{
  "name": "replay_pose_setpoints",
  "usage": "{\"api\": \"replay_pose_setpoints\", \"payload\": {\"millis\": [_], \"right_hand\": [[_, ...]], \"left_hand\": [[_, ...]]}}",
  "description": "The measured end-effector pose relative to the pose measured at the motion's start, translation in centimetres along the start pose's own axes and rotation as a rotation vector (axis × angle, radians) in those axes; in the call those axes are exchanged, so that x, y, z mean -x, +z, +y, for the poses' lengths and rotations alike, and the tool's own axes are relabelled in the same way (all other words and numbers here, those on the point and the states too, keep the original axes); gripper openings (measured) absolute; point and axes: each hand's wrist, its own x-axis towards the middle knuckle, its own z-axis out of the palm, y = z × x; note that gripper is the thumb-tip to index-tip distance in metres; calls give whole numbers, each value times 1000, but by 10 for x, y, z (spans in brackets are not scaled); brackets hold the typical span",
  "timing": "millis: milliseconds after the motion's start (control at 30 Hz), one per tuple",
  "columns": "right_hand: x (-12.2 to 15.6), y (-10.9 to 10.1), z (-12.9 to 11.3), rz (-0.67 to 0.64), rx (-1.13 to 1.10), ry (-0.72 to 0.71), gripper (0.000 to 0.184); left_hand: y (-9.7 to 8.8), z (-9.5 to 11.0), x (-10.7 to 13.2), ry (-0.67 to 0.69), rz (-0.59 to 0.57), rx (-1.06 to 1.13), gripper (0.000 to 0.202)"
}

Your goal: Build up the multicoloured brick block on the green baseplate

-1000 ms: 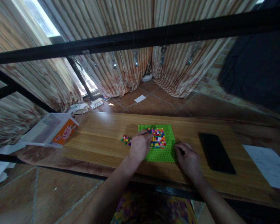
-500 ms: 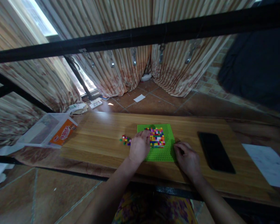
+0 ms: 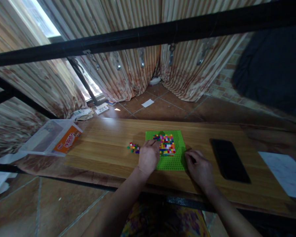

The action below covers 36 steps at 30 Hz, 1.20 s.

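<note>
A green studded baseplate (image 3: 171,164) lies on the wooden board, with a block of small multicoloured bricks (image 3: 168,144) pressed onto its upper middle. My left hand (image 3: 149,155) is over the plate's left side, fingers bent together at the left edge of the coloured bricks; anything between the fingertips is hidden. Along the plate's right edge my right hand (image 3: 198,166) rests with thumb and forefinger pinched together at the rim. Left of my left hand sits a small pile of loose bricks (image 3: 133,147), partly covered by that hand.
The wooden board (image 3: 101,144) carries a black phone (image 3: 229,160) to the right. A clear plastic box (image 3: 46,136) with an orange label stands at the left end. White paper (image 3: 283,172) lies far right. A black metal bar (image 3: 138,39) crosses in front of the curtains.
My left hand has shifted slightly down over the plate's left side, its fingers a little lower on the bricks. My right hand keeps its place at the rim.
</note>
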Motion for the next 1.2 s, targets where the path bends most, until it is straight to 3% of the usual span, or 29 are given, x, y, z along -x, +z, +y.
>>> {"api": "replay_pose_setpoints", "payload": {"millis": [267, 433, 500, 667, 767, 867, 1200], "right_hand": [[1, 0, 1, 10, 27, -4, 24], [2, 2, 7, 20, 31, -38, 27], [2, 3, 10, 34, 37, -48, 27], [2, 3, 11, 37, 56, -58, 29], [2, 2, 10, 38, 59, -62, 29], [2, 2, 8, 42, 59, -52, 29], [2, 1, 7, 33, 53, -43, 29]], "left_hand": [[-2, 3, -2, 16, -51, -93, 26], [0, 1, 15, 4, 63, -9, 30], [3, -7, 28, -56, 144, 46, 31], [-1, -47, 58, -360, 261, 109, 20], [-9, -68, 60, -439, 218, 61, 23], [-11, -78, 52, -428, 164, 27, 25], [2, -79, 41, -353, 126, -57, 22]]}}
